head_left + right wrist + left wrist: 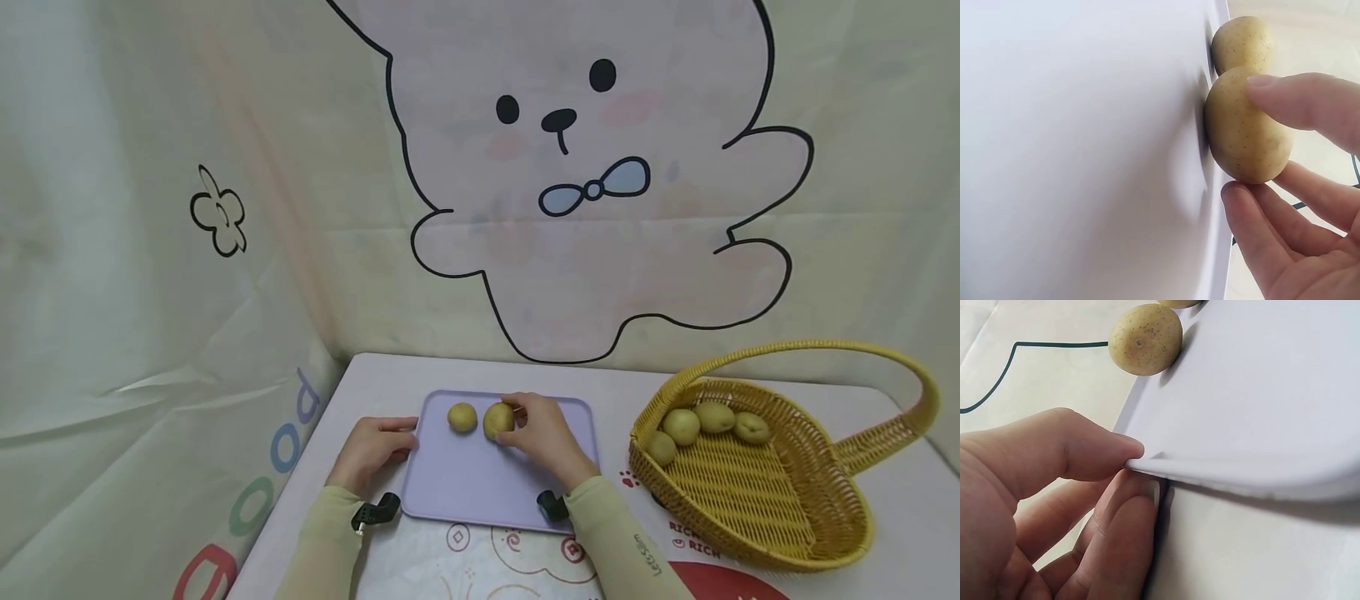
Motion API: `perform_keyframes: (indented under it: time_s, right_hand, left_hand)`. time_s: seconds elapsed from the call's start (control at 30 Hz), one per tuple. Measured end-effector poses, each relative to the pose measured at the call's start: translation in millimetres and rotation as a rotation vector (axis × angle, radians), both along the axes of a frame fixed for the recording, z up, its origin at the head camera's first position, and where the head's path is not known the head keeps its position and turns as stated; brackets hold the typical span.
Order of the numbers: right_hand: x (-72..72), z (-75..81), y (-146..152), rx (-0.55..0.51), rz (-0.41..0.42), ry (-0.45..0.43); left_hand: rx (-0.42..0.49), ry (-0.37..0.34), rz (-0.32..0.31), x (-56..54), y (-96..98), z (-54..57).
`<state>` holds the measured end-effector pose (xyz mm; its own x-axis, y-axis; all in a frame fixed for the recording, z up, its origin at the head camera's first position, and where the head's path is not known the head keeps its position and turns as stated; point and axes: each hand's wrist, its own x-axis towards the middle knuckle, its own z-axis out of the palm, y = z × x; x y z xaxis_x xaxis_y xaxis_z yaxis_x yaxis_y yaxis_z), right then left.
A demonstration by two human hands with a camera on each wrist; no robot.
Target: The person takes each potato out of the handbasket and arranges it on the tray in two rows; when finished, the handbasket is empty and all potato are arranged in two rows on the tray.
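A pale purple tray (480,492) lies on the table, with a potato (462,418) near its far left corner. Beside that one is a second potato (498,422), which my right hand (546,435) holds between thumb and fingers at the tray's surface. In the right wrist view the thumb (1310,103) presses one side of this potato (1244,131) and the fingertips touch the other. At the left edge of the tray, my left hand (375,450) pinches the rim (1147,465), thumb and fingers on opposite faces of it.
To the right stands a yellow woven basket (757,508) with a tall arched handle (817,346). Several potatoes (681,427) sit at its far left end. A printed cloth wall (360,300) rises behind the table (390,375) and along its left side.
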<state>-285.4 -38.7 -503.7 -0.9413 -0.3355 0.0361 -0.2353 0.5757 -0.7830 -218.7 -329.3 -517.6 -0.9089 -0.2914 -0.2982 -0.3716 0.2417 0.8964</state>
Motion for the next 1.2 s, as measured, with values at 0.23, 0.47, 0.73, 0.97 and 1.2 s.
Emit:
perform_keyframes:
  time_s: [0.23,0.47,0.73,0.97,1.2]
  right_hand:
    - [2.8,1.1,8,0.009,-0.04,-0.023]
    - [4.1,4.2,13,0.029,-0.061,-0.043]
    - [6.8,9.2,19,0.038,-0.079,-0.059]
    - [6.1,12.1,19,0.075,-0.077,-0.028]
    - [23.3,25.3,13,0.087,-0.044,-0.009]
  left_hand:
    - [-0.001,-0.006,-0.021,-2.7,3.6,-0.9]
    - [0.003,-0.009,-0.037,-5.3,6.0,0.3]
    - [-0.012,0.001,-0.058,-6.9,8.1,0.6]
    - [-0.035,-0.008,-0.057,-9.3,7.4,1.5]
    - [-0.067,-0.039,-0.052,-1.8,-3.5,2.0]
